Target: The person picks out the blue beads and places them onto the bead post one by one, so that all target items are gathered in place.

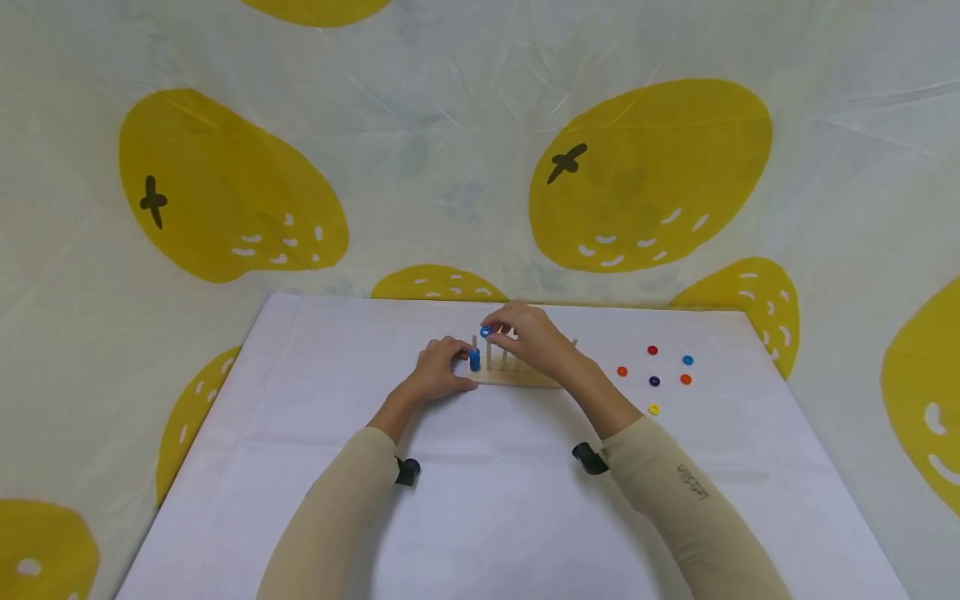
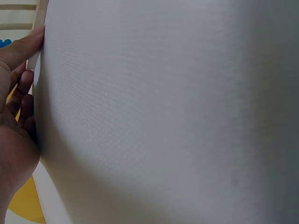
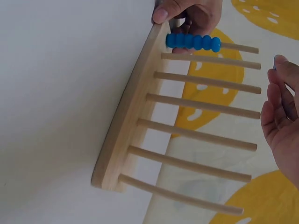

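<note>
A wooden peg rack (image 1: 517, 379) with a row of upright pegs stands on the table. Several blue rings (image 3: 194, 42) are stacked on its leftmost peg, whose tip stays bare; the other pegs in the right wrist view carry none. My left hand (image 1: 438, 371) grips the left end of the rack, thumb on the front edge and fingers behind. Above the pegs near that end, my right hand (image 1: 536, 337) pinches one blue ring (image 1: 486, 332) between thumb and fingers, apart from the peg tips. In the right wrist view only a sliver of this ring shows at the fingertips.
Loose rings lie on the white table to the right of the rack: a red ring (image 1: 652, 350), a blue ring (image 1: 687, 360), two orange rings (image 1: 622, 372), a dark purple ring (image 1: 654, 381) and a yellow ring (image 1: 654, 409). A patterned cloth (image 1: 450, 167) hangs behind the table.
</note>
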A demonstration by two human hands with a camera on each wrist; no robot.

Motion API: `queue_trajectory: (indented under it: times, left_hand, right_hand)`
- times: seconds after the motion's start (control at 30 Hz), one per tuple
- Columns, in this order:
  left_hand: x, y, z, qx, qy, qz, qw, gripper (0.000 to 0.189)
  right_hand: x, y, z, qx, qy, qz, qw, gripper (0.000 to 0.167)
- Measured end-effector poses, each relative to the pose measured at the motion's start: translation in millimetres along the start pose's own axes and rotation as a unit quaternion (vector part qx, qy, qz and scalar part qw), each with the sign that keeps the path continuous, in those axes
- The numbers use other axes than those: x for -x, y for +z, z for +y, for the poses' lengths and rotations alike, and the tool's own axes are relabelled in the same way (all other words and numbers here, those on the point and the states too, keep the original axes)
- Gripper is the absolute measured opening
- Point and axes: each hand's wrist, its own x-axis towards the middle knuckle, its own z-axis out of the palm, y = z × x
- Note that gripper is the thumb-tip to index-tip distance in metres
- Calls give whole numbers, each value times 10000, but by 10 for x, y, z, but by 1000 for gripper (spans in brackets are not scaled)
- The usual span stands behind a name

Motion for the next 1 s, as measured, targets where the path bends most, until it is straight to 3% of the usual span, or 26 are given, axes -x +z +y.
queue_trajectory:
  times: [1.0]
  left_hand:
    - [3, -17, 9, 5, -3, -27, 10000, 59]
  right_hand:
    - [-122, 189, -4, 170, 54, -334, 9993, 22]
